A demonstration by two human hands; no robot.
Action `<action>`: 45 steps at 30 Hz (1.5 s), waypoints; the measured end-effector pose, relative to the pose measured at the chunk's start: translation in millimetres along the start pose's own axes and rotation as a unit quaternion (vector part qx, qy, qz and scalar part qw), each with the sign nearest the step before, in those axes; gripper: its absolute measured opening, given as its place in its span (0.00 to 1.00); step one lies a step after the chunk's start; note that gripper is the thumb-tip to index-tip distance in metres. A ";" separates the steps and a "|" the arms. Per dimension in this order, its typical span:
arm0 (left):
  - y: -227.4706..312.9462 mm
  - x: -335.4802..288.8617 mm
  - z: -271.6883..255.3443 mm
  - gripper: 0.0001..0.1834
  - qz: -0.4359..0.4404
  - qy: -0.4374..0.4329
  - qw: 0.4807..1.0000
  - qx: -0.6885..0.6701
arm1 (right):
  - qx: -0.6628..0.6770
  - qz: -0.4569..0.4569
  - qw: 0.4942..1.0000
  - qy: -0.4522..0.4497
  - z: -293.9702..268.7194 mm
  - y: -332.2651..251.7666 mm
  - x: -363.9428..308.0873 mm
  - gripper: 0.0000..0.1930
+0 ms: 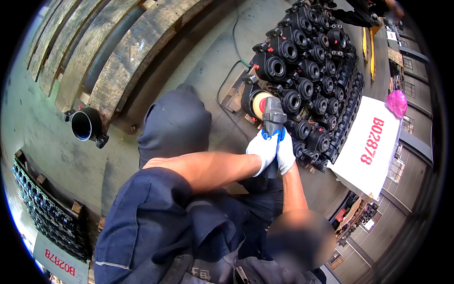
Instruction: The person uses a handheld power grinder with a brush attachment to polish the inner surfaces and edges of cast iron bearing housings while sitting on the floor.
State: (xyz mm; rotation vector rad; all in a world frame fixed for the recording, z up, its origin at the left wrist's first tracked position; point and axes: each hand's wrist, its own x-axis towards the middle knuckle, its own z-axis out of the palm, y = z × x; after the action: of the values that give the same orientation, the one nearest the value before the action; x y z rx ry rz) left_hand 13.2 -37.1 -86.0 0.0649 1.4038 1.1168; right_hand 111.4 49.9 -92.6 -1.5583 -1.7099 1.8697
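Observation:
An angle grinder [274, 113] with a dark grey head is gripped in both white-gloved hands. My left hand [262, 150] and my right hand [286, 154] sit side by side, closed around its body, and blue shows at the fingers. The grinder's round, cream-coloured disc [257, 104] with a red centre is at the open end of a black cast housing [248, 96], at the near left corner of a stack. Whether the disc touches the metal cannot be made out. Similar black tubular housings [309, 70] fill the stack just beyond my hands.
Wooden pallets [130, 61] lie at upper left, with a single black housing [85, 124] beside them. A cable [220, 87] runs over the floor near the stack. To the right stands a white board [364, 142] with pink plastic [396, 104]. Another person [357, 14] is at top right.

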 end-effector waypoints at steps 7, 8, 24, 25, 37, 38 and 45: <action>-25.2 6.9 -7.2 0.29 -0.043 0.053 0.998 0.010 | -0.334 -0.027 0.942 -0.015 21.1 -18.2 3.4 0.20; -32.8 9.8 -5.2 0.29 -0.042 0.053 0.998 0.011 | -0.359 -0.025 0.933 -0.019 25.1 -26.1 -1.0 0.20; -96.7 4.1 21.9 0.31 0.018 0.002 0.996 -0.089 | -0.524 0.013 0.848 -0.075 21.1 -51.7 -31.3 0.26; -82.7 8.0 18.0 0.31 0.015 0.005 0.995 -0.097 | -0.523 0.005 0.849 -0.075 21.2 -56.2 -24.1 0.26; -13.5 24.4 31.6 0.13 0.015 -0.064 0.940 -0.336 | -0.021 0.085 0.994 -0.071 -11.5 -55.9 17.7 0.10; -14.6 20.3 32.9 0.13 0.032 -0.054 0.948 -0.312 | 0.033 0.085 0.994 -0.058 -17.0 -40.8 16.8 0.09; -24.9 9.4 20.2 0.18 0.009 -0.127 0.990 -0.055 | 0.208 0.058 0.976 0.001 -21.9 -4.2 -21.4 0.14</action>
State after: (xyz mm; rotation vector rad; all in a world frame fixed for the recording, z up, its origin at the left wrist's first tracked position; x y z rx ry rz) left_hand 41.3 -32.9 -103.5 0.1356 1.1166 1.1548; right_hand 135.1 50.1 -72.9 -1.5095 -1.1431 2.1067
